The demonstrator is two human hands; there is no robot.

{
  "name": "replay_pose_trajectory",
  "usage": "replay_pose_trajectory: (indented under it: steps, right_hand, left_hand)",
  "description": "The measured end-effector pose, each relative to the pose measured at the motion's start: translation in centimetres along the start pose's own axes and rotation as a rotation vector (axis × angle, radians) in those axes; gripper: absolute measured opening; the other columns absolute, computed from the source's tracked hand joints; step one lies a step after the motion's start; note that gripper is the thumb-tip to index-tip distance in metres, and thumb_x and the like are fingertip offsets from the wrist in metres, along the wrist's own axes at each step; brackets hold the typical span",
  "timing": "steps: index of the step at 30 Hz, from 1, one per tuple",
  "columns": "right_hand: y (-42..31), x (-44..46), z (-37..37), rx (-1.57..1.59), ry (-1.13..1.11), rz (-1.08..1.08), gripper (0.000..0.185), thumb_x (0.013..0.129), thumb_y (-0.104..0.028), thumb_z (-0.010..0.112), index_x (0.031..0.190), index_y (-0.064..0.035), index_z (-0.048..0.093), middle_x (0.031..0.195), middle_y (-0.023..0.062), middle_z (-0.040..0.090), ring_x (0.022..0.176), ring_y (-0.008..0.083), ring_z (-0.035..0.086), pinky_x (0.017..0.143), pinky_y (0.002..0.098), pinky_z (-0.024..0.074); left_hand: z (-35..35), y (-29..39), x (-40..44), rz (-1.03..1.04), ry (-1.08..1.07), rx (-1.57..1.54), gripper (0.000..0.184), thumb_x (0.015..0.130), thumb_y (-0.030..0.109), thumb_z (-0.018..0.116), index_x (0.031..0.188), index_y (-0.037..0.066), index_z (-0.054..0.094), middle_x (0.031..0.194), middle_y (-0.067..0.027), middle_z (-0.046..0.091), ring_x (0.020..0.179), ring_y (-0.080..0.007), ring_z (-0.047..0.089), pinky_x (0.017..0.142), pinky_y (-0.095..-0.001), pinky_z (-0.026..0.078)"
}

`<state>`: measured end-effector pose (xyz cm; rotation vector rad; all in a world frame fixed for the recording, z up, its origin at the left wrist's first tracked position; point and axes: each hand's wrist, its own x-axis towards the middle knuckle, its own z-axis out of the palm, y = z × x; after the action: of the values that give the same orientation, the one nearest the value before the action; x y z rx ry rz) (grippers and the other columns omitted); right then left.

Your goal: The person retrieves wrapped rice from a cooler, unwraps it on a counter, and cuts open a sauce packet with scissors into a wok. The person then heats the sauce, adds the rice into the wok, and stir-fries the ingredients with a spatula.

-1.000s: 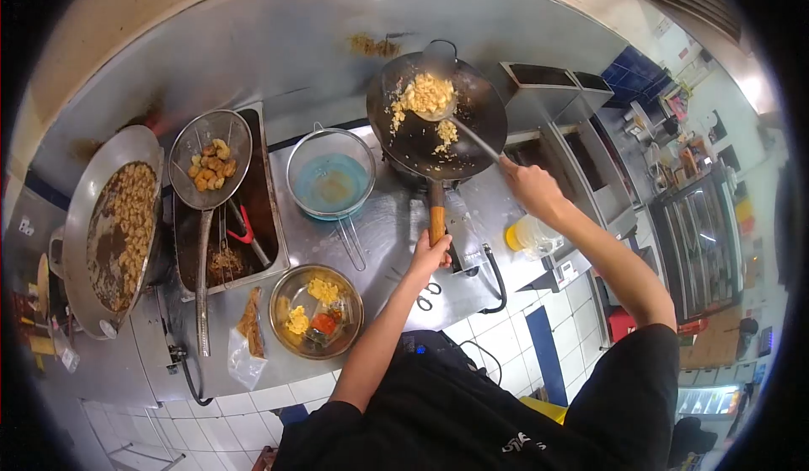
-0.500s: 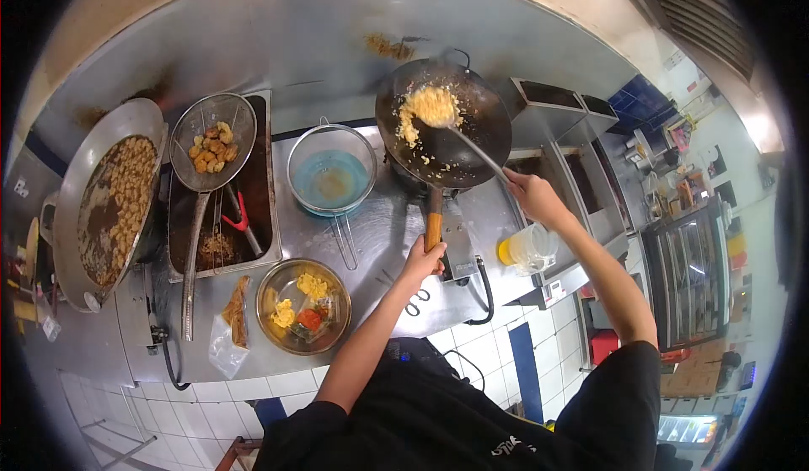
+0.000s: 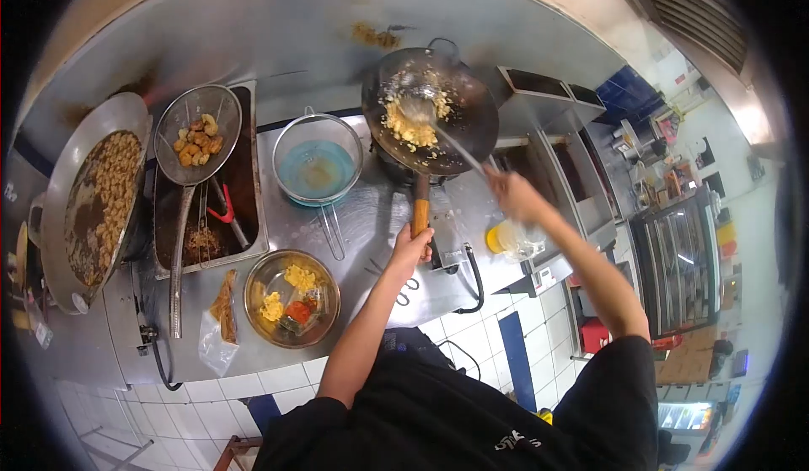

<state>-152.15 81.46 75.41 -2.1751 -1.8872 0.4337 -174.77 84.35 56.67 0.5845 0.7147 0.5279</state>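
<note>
My left hand (image 3: 411, 248) is wrapped round the wooden handle of a dark wok (image 3: 476, 121) on the burner. With my right hand (image 3: 516, 195), blurred by motion, I grip the long handle of a metal ladle (image 3: 459, 147). Its head lies inside the wok, among yellow scrambled egg bits (image 3: 411, 134) scattered over the middle and left of the pan. Left of the wok, a round mesh strainer (image 3: 316, 159) sits over a bluish container. Nearer me stands a steel bowl (image 3: 253, 313) with yellow clumps and a red-orange heap in it.
A perforated skimmer (image 3: 177, 256) with browned pieces rests across a dark fryer tray (image 3: 263, 218), where red-handled tongs (image 3: 226, 206) also lie. Far left is a big pan (image 3: 63, 168) of frying bits. A plastic bag (image 3: 221, 349) lies by the bowl; a clear jug (image 3: 527, 243) stands right.
The ladle's head, earlier heaped with egg, is now lower and turned over in the wok, and the egg lies more spread out. My left hand keeps its hold. The whole view has shifted slightly.
</note>
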Motion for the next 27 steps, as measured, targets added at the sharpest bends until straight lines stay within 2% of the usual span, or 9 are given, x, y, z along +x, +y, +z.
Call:
replay_pose_trajectory:
  steps: [3,5,12,16,18,22,24,26,27]
  right_hand:
    - [-3.4,-5.3,1.5,-0.181,-0.045,-0.099,0.045,0.099,-0.013,0.045,0.142,-0.0016,0.045,0.076,0.0294,0.064,0.064,0.0412,0.064,0.066,0.0488,0.0514]
    - [-4.1,-7.5,2.5,-0.239,-0.178,0.126,0.051,0.098,-0.013,0.045,0.146,0.0014,0.033,0.080,0.0358,0.062,0.073,0.0489,0.063,0.067,0.0552,0.0499]
    - [-4.0,-6.1,2.0,-0.291,-0.295,0.174,0.059,0.097,-0.012,0.044,0.151,-0.0035,0.022,0.079,0.0346,0.062,0.074,0.0509,0.062,0.066,0.0549,0.0491]
    - [-0.7,-1.6,-2.1,-0.323,-0.213,-0.089,0.048,0.095,-0.011,0.046,0.142,-0.0053,0.046,0.091,0.0281,0.066,0.076,0.0467,0.065,0.066,0.0487,0.0520]
    - [-8.9,-3.7,-10.3,0.003,-0.393,0.417,0.036,0.097,-0.014,0.040,0.127,-0.0039,0.056,0.085,0.0252,0.067,0.059,0.0409,0.062,0.058,0.0487,0.0525]
    - [-8.2,-4.1,-9.0,-0.087,-0.556,0.328,0.046,0.096,-0.016,0.048,0.140,-0.0018,0.046,0.107,0.0279,0.066,0.085,0.0396,0.069,0.078,0.0409,0.0550]
    - [-3.6,-3.3,-0.4,-0.334,-0.211,0.161,0.048,0.096,-0.018,0.048,0.141,-0.0028,0.045,0.114,0.0252,0.066,0.088,0.0349,0.070,0.085,0.0396,0.0541]
    - [-3.9,-1.5,-3.3,-0.267,-0.291,0.184,0.048,0.096,-0.016,0.047,0.141,-0.0022,0.045,0.116,0.0275,0.063,0.093,0.0371,0.069,0.090,0.0403,0.0517]
    - [-3.9,-1.7,-7.2,-0.025,-0.385,0.227,0.047,0.097,-0.019,0.048,0.142,-0.0047,0.046,0.094,0.0207,0.064,0.075,0.0273,0.066,0.069,0.0362,0.0512]
  left_hand:
    - [0.5,2.1,-1.5,-0.009,0.041,-0.081,0.028,0.089,0.018,0.069,0.109,0.012,0.051,0.078,0.0013,0.053,0.053,-0.0082,0.051,0.045,-0.0242,0.043]
    - [0.3,2.0,-1.5,-0.033,0.048,-0.121,0.028,0.088,0.018,0.070,0.111,0.012,0.055,0.077,0.0014,0.053,0.053,-0.0085,0.050,0.044,-0.0243,0.039]
    - [-0.6,2.6,-1.5,-0.025,0.023,-0.083,0.028,0.087,0.019,0.073,0.104,0.011,0.052,0.073,0.0015,0.053,0.050,-0.0085,0.051,0.041,-0.0260,0.040]
    - [-0.8,3.3,-2.4,-0.023,0.008,-0.023,0.029,0.088,0.021,0.072,0.103,0.012,0.048,0.076,0.0016,0.053,0.053,-0.0078,0.052,0.046,-0.0240,0.045]
    - [-1.0,2.4,-2.0,-0.012,-0.039,-0.066,0.030,0.087,0.022,0.072,0.103,0.013,0.048,0.077,0.0019,0.054,0.054,-0.0078,0.052,0.049,-0.0246,0.047]
    - [-0.8,2.6,-2.0,-0.032,-0.002,-0.020,0.033,0.086,0.024,0.074,0.106,0.014,0.049,0.077,0.0022,0.054,0.056,-0.0086,0.053,0.051,-0.0253,0.048]
    - [-0.6,1.9,-2.3,-0.079,-0.004,0.003,0.033,0.086,0.024,0.074,0.106,0.014,0.049,0.078,0.0023,0.054,0.057,-0.0086,0.053,0.052,-0.0259,0.048]
    - [-0.5,2.9,-2.4,-0.030,0.013,0.008,0.029,0.087,0.025,0.074,0.101,0.014,0.051,0.077,0.0024,0.053,0.056,-0.0092,0.051,0.051,-0.0261,0.044]
    - [-0.7,2.8,-2.4,-0.015,-0.004,-0.001,0.028,0.087,0.025,0.074,0.101,0.014,0.051,0.077,0.0025,0.053,0.057,-0.0091,0.051,0.053,-0.0261,0.044]
